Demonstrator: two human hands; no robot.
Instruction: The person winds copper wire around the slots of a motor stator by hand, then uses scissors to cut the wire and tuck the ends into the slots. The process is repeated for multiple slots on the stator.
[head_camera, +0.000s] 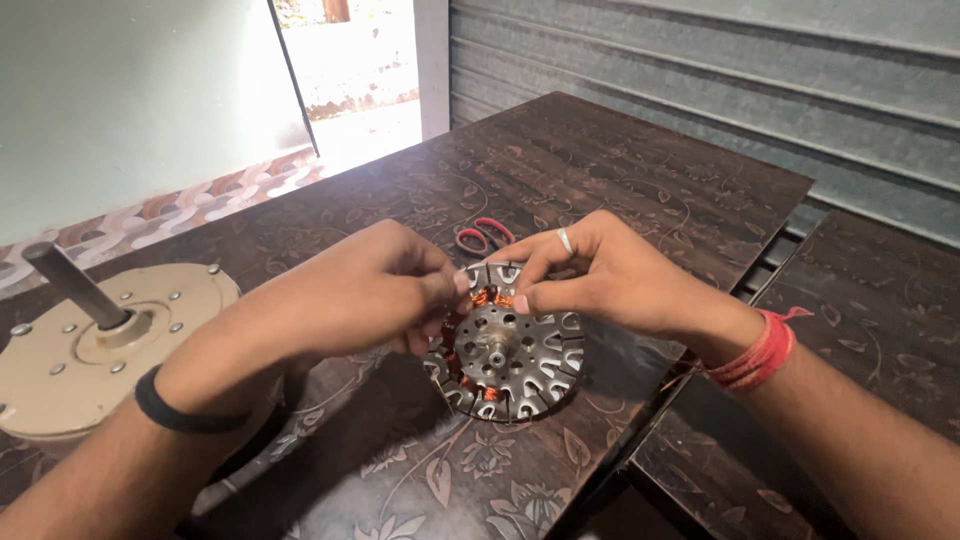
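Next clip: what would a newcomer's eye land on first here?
Both hands, the left hand and right hand, meet over a round metal stator with copper windings, pinching at its upper edge at the centre of the dark patterned table. A cream motor housing with a shaft lies far left; red-handled scissors lie behind the hands.

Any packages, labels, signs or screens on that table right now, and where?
None in view. The dark patterned table carries only a round metal stator with copper windings under both hands, a cream motor cover with a shaft at the left, and red-handled scissors behind the hands.
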